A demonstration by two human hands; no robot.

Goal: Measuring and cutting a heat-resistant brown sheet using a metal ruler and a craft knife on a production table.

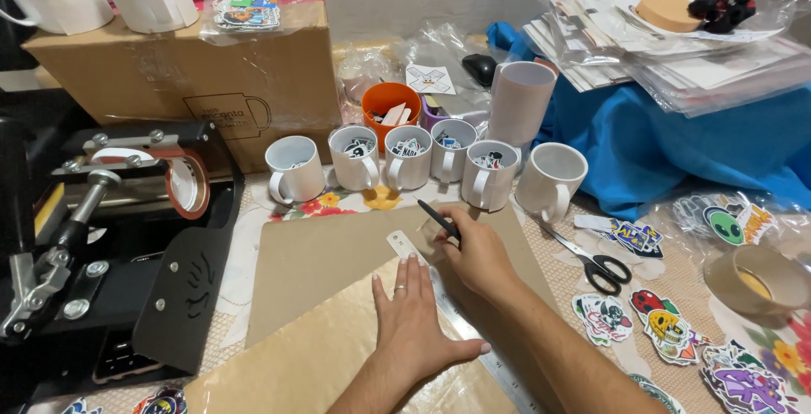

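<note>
My left hand [414, 317] lies flat, fingers spread, pressing a metal ruler [460, 317] onto a tan paper sheet [329, 351]. The sheet rests on a brown cardboard board [329, 253]. My right hand [477, 249] grips a dark pen or blade [439, 219], its tip at the ruler's far end near the board's upper edge. A ring shows on my left hand.
A black mug heat press [118, 236] stands at left. Several white mugs [405, 165] line up behind the board, with an orange cup [390, 110] and a cardboard box [194, 68]. Scissors [596, 264], stickers [667, 321] and a tape roll [756, 279] lie at right.
</note>
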